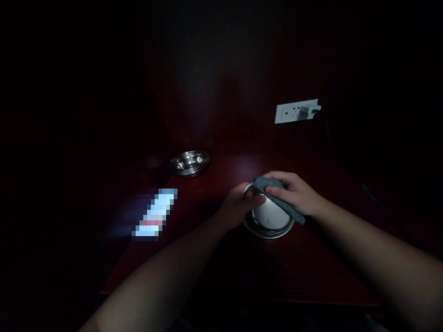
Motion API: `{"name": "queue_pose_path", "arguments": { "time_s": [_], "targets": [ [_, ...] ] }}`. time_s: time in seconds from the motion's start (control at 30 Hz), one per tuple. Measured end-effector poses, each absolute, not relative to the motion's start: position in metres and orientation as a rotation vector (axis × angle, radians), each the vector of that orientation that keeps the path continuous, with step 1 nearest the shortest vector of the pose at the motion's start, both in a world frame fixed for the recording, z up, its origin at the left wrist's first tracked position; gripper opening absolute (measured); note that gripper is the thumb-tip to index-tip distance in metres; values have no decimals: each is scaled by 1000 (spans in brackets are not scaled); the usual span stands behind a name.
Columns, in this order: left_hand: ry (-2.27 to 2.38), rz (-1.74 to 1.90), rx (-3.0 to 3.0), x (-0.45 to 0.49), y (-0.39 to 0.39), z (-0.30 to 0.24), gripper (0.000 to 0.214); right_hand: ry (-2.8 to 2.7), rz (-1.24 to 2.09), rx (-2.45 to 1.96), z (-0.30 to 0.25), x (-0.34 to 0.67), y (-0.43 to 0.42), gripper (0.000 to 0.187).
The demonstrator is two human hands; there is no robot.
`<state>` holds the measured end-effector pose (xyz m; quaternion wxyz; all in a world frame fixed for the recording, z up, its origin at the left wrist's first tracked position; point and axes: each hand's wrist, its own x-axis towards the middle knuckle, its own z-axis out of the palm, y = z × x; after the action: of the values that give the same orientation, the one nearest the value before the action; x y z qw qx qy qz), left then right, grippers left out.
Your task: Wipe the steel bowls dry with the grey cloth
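A shiny metal bowl (272,216), its flat base facing me, is held just over the dark red table. My left hand (238,205) grips its left rim, with the thumb lying across the base. A grey-green cloth (277,193) is pinched in my right hand (294,191) and pressed against the bowl's upper right edge. The cloth hides that part of the rim, and the fingers behind the bowl do not show.
A stack of metal bowls (190,163) stands at the back left of the table (221,184). Nearer me on the left lies a bright, pixelated rectangle (155,214). On the wall is a white socket (296,111) with a plug and a dark cable. The surroundings are very dark.
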<state>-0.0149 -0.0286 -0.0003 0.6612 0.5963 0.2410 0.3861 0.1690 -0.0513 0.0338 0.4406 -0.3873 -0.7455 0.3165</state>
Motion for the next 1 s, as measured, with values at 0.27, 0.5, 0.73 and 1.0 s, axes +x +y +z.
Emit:
{"name": "queue_pose_path", "arguments": {
  "time_s": [0.27, 0.5, 0.73, 1.0],
  "targets": [
    [582, 874, 1377, -15, -28, -1, 43, -1868, 798, -990, 31, 170, -51, 26],
    [683, 943, 1322, -13, -31, 4, 41, -1791, 682, -1040, 28, 172, -49, 43],
    [721, 1039, 1066, -8, -32, 3, 49, -1647, 841, -1097, 25, 167, -47, 53],
    [540, 875, 994, -12, -36, 8, 45, -1117, 615, -1178, 29, 172, -37, 57]
  ]
}}
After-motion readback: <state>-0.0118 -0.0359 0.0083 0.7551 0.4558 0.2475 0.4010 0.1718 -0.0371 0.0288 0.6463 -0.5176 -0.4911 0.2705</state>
